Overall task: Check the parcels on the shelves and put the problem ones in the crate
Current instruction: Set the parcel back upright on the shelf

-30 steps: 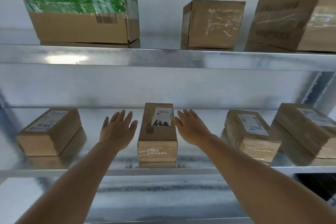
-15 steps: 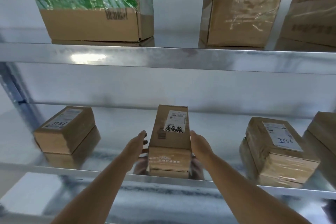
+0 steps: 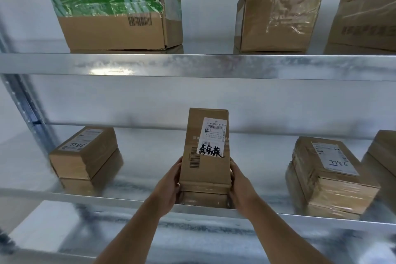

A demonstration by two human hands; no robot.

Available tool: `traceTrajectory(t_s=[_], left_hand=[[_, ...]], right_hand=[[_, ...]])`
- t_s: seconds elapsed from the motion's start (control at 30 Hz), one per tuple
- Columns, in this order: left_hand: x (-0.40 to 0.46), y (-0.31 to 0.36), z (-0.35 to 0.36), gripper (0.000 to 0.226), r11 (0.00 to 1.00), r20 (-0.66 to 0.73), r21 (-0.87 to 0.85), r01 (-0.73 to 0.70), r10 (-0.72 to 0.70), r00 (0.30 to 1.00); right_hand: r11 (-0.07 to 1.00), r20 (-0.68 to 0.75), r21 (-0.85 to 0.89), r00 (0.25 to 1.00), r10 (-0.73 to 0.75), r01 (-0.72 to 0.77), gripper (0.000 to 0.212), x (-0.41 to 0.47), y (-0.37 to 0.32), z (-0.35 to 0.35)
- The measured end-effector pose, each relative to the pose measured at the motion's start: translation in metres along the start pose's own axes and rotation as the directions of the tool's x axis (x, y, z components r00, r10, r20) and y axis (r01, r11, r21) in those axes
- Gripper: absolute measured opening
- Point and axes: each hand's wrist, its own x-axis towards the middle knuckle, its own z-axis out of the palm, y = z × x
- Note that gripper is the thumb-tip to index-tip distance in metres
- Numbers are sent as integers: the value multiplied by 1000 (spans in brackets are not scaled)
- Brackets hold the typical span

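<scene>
A narrow brown parcel (image 3: 204,169) with a white label and black scrawl over it sits in the middle of the lower metal shelf (image 3: 107,198), its far end tipped up. My left hand (image 3: 169,186) grips its left side and my right hand (image 3: 241,186) grips its right side, near the front end. Two more labelled parcels lie on the same shelf: a left parcel (image 3: 85,154) and a right parcel (image 3: 330,176). No crate is in view.
The upper shelf (image 3: 192,66) carries a big box with green tape (image 3: 115,6), a taped box (image 3: 276,17) and part of another box (image 3: 364,10) at the right. One more parcel (image 3: 383,156) shows at the right edge. A steel upright (image 3: 23,100) stands at the left.
Both hands went from hovering open beside the middle parcel to clasping its sides, and its far end has lifted. The view has shifted closer and rightward.
</scene>
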Motion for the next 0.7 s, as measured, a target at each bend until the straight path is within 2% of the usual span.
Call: traceTrajectory(t_s=[0.07,0.13,0.27,0.4,0.7], left_hand=[[-2,-4,1,44,997,-5,-26,-69,68,998],[-5,-6,0,46,995,10,-46,-93,94,996],[-6,-16,-17,48,993,-10,-109,-42,41,999],[-6,-18,-21,48,996,-21,-46,-79,79,997],[-8,-23,-23,48,994,11,-46,-101,102,995]], right_hand=[[998,-32,51,999,-39,41,43,-3,3,-3],[998,-55,48,998,-36,38,47,-5,6,-5],[999,-88,20,996,-30,32,51,-10,8,-4],[997,-111,-5,991,-77,77,45,-9,12,-9],[994,-136,-44,985,-106,101,41,-5,16,-12]])
